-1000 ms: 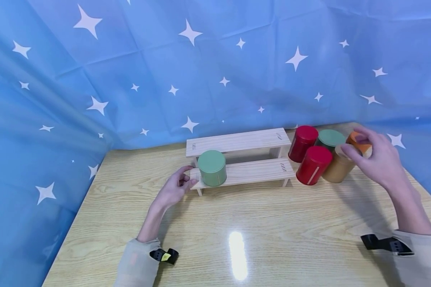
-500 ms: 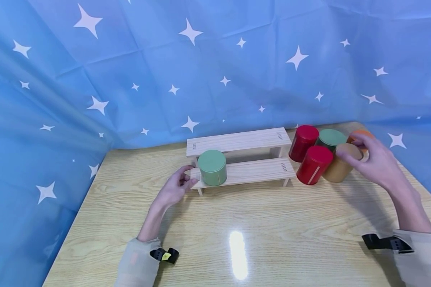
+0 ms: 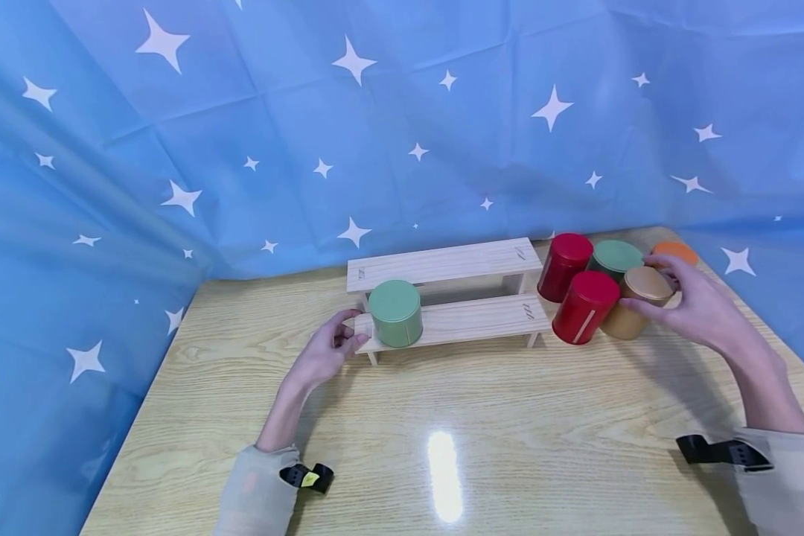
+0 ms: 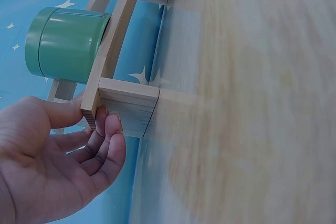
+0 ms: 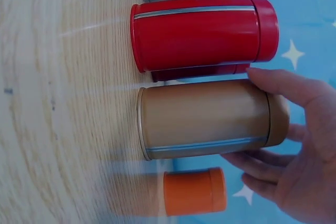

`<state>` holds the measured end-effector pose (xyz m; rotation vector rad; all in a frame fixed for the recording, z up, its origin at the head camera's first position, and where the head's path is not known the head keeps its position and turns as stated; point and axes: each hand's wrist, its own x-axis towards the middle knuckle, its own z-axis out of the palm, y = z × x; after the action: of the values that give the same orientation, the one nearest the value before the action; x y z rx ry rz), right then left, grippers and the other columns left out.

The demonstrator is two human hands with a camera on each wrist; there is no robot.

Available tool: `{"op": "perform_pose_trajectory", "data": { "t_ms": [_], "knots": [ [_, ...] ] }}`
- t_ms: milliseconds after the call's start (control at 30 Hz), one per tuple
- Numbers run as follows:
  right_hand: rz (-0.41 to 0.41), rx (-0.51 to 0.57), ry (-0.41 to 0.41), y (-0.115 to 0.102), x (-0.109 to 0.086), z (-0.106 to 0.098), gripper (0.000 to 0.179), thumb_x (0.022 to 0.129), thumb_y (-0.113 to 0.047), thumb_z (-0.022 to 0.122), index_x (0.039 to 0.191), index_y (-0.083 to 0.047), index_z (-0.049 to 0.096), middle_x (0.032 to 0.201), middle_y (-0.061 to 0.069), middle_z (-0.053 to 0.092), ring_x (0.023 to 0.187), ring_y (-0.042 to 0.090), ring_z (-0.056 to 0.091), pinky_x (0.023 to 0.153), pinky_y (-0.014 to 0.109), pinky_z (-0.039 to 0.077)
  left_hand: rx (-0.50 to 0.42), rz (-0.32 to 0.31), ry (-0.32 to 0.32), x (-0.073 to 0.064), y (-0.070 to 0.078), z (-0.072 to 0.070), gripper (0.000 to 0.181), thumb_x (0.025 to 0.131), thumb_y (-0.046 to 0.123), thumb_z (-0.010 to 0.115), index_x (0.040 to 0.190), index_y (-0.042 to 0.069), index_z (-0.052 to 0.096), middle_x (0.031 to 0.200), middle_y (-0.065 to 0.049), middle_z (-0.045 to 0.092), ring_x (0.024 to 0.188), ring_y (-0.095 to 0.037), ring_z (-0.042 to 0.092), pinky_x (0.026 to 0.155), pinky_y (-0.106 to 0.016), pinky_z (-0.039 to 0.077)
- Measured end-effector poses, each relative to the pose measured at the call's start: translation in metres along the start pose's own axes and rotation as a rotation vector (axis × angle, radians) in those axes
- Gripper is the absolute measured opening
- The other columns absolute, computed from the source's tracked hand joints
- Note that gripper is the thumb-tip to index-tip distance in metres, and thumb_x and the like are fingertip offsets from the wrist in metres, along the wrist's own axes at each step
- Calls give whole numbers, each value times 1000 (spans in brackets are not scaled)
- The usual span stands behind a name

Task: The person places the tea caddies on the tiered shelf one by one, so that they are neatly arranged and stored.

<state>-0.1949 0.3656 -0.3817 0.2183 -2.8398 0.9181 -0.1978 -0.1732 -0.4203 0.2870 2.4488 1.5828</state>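
Observation:
My left hand (image 3: 323, 353) pinches the left end of the lower step of a two-step wooden shelf (image 3: 476, 320); in the left wrist view the thumb lies on top and the fingers curl below the board (image 4: 118, 43). A short green tin (image 3: 397, 316) stands upright on that step, beside my fingers. At the right, my right hand (image 3: 703, 309) grips a tall gold tin (image 3: 624, 318) near its lid, thumb on one side and fingers on the other. In the right wrist view the gold tin (image 5: 205, 119) stands upright with its base at the table.
Two red tins (image 3: 586, 309) and a darker green tin (image 3: 616, 257) crowd the gold one, right of the shelf. An orange tin (image 3: 677, 251) sits behind my right hand. A blue star-patterned cloth (image 3: 442, 134) hangs behind the wooden table (image 3: 509, 432).
My right hand has moved left and closed from over the orange tin onto the gold tin, which now stands gripped. The left hand, the shelf and the short green tin have not moved.

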Motion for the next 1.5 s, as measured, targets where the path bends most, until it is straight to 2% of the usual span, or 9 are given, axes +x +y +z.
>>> {"op": "perform_pose_trajectory", "data": {
  "t_ms": [267, 533, 733, 833, 933, 1067, 1200, 1367, 1500],
  "knots": [
    [-17, -6, 17, 2, -3, -3, 68, 85, -23, 83, 137, 3, 47, 121, 24, 52, 107, 43, 47, 75, 31, 35, 11, -9, 10, -1, 2, 0, 52, 102, 14, 62, 148, 3, 43, 93, -8, 52, 75, -18, 47, 62, -25, 42],
    [16, -37, 20, -4, -5, -9, 67, 86, -31, 81, 135, 2, 49, 124, 31, 53, 113, 54, 48, 85, 64, 38, 34, -17, 13, -1, 1, 0, 53, 102, 16, 63, 149, 4, 42, 95, -9, 54, 76, -18, 48, 63, -26, 43],
    [38, -46, 76, -11, -7, -16, 65, 88, -32, 79, 138, -2, 51, 120, 30, 57, 107, 48, 51, 69, 38, 42, 34, -23, 15, -1, 1, 1, 53, 102, 16, 63, 150, 5, 42, 96, -10, 54, 76, -19, 49, 63, -27, 44],
    [30, -46, 136, -15, -8, -19, 63, 87, -29, 81, 138, -4, 54, 117, 24, 59, 99, 21, 55, 63, 23, 37, 33, -20, 14, -2, 2, 1, 53, 102, 15, 62, 150, 4, 42, 95, -10, 54, 77, -19, 49, 63, -27, 43],
    [19, -66, 203, -19, -11, -23, 62, 86, -25, 80, 138, -2, 55, 118, 23, 59, 87, -4, 44, 65, 22, 33, 26, -12, 13, -2, 2, 0, 52, 102, 15, 62, 149, 3, 42, 94, -11, 55, 77, -22, 51, 62, -27, 43],
    [11, -109, 298, -27, -14, -28, 60, 85, -23, 79, 136, 0, 56, 122, 26, 57, 91, 7, 43, 73, 29, 31, 26, -5, 9, -2, 2, 0, 51, 102, 14, 61, 149, 3, 42, 93, -10, 55, 78, -24, 53, 62, -26, 43],
    [8, -138, 401, -34, -17, -33, 56, 85, -20, 77, 133, 1, 58, 119, 26, 56, 95, 17, 40, 77, 20, 27, 29, -4, 7, -2, 2, 0, 52, 102, 15, 61, 148, 2, 42, 92, -10, 54, 75, -20, 50, 62, -26, 43],
    [0, -109, 544, -45, -24, -39, 57, 85, -15, 75, 137, 0, 59, 119, 22, 57, 98, -13, 27, 83, 8, 22, 13, -5, 3, -2, 1, 0, 53, 102, 15, 61, 149, 1, 42, 93, -11, 54, 77, -22, 50, 63, -27, 42],
    [9, -68, 599, -54, -27, -41, 59, 87, -12, 73, 143, -4, 55, 130, 27, 54, 106, -14, 26, 94, 7, 23, 6, -1, -2, -2, 2, 0, 52, 103, 14, 60, 149, 1, 41, 94, -10, 52, 76, -20, 47, 64, -26, 42]
  ]
}}
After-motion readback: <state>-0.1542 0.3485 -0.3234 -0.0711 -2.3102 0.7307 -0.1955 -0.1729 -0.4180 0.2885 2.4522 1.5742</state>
